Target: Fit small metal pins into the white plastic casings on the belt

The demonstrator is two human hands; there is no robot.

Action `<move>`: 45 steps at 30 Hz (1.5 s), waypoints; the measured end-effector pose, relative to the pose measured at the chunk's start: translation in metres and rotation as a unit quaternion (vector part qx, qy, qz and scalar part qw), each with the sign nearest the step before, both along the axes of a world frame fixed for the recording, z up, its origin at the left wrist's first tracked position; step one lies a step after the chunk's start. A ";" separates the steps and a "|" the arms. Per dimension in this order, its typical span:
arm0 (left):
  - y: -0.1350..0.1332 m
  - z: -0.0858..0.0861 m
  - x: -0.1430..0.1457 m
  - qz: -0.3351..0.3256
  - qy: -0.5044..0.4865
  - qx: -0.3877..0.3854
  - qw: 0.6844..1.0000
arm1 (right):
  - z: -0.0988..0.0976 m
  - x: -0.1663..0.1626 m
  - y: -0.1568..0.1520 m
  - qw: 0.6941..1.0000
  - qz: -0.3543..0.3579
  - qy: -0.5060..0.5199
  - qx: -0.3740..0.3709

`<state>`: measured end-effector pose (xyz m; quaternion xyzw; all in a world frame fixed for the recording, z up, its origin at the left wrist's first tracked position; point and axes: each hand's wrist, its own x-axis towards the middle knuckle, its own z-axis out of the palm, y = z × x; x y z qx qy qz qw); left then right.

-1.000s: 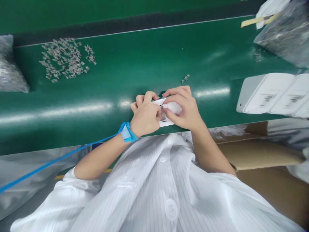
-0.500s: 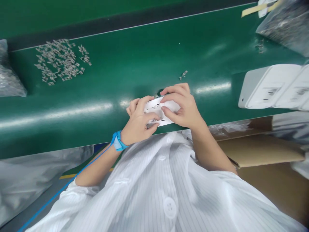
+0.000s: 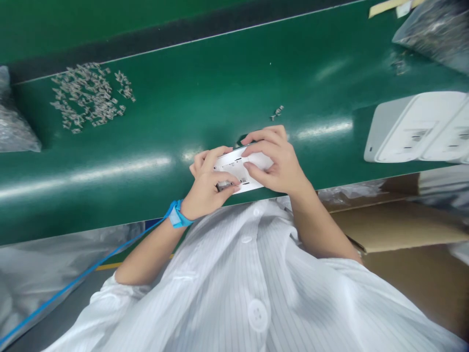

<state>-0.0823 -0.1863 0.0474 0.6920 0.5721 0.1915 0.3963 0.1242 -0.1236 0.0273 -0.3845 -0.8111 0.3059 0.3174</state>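
A flat white plastic housing point(image 3: 234, 168) with small slots is held by both hands just above the near edge of the green belt point(image 3: 183, 117). My left hand point(image 3: 205, 183) grips its left end, thumb pressing on a small metal piece at the lower edge. My right hand point(image 3: 274, 161) clasps its right end, fingers curled over the top. A blue wrist strap point(image 3: 177, 214) with a blue cord sits on my left wrist.
A scatter of several small metal clips point(image 3: 88, 95) lies far left on the belt, two more clips point(image 3: 277, 113) lie just beyond my hands. White housings point(image 3: 414, 127) are stacked at right. Plastic bags point(image 3: 14, 132) of parts sit at left and top right point(image 3: 432, 29). A cardboard box point(image 3: 399, 225) is lower right.
My left hand has slid down and left off the housing's middle, uncovering more of its white face. My right hand keeps its hold. The view has drifted slightly.
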 end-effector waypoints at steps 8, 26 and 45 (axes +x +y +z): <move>0.000 -0.001 0.004 0.005 0.000 -0.015 1.000 | -0.001 -0.001 0.000 1.000 -0.003 -0.023 -0.002; -0.019 -0.024 0.000 -0.033 0.048 0.116 0.992 | 0.021 0.019 -0.020 0.957 0.180 -0.205 0.096; -0.016 -0.024 0.001 -0.027 0.046 0.133 0.990 | 0.018 0.015 -0.015 0.971 0.161 -0.168 0.058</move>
